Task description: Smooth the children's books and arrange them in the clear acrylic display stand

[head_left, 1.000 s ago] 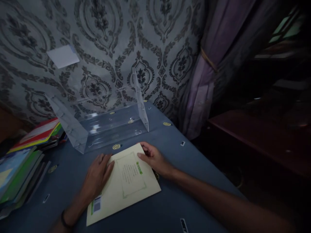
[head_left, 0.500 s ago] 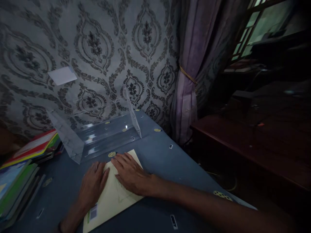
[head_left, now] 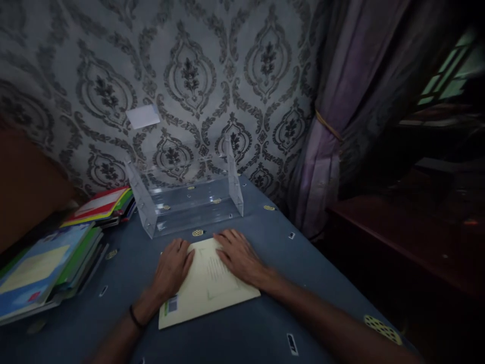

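Head view, cream booklet (head_left: 208,289): flat on the blue table (head_left: 212,344), before the clear rack (head_left: 192,201).
Left hand (head_left: 172,268): palm down across its left part, fingers bent, gripping nothing.
Right hand (head_left: 240,260): over its far right corner, fingers loosely spread, released.
Stacked books (head_left: 45,268): left.

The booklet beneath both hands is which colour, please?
The booklet is pale cream-yellow, showing best in the head view.
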Motion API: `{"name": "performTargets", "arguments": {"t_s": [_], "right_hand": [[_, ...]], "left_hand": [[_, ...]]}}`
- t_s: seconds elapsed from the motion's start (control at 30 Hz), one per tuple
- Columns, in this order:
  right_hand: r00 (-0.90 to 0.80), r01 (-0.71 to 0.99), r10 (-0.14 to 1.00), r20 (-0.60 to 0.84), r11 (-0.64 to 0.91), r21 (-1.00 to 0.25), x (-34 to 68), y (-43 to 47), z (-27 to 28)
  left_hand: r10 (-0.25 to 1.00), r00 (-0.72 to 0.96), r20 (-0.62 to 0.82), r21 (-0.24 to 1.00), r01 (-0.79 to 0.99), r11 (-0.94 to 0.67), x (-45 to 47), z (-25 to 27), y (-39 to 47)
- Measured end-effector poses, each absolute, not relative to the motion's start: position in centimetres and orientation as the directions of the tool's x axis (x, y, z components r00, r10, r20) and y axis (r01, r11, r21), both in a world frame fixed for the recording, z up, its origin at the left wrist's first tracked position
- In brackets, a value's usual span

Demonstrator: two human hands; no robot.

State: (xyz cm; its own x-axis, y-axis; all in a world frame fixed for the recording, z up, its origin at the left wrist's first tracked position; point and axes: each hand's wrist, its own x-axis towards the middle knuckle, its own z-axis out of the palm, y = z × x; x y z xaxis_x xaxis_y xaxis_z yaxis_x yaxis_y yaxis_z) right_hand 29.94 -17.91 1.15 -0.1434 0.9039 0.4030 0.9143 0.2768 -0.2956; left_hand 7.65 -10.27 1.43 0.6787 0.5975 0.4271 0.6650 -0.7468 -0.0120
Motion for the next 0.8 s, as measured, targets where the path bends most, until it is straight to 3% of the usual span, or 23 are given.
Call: {"name": "performTargets", "arguments": {"t_s": [0.33,0.8], "right_hand": [[-0.127,0.829,0.9,0.417,0.327,-0.454,33.2,-16.2,-0.2],[-0.19,0.856,0.836,0.515,0.397,-0.331,34.3,-15.6,-1.6]], "left_hand": [[0.624,0.683,0.379,0.08,0.648,-0.757,7.7,1.2,-9.8],[0.633,0.708,0.313,0.094,0.64,-0.763,7.9,1.7,-10.0]]}}
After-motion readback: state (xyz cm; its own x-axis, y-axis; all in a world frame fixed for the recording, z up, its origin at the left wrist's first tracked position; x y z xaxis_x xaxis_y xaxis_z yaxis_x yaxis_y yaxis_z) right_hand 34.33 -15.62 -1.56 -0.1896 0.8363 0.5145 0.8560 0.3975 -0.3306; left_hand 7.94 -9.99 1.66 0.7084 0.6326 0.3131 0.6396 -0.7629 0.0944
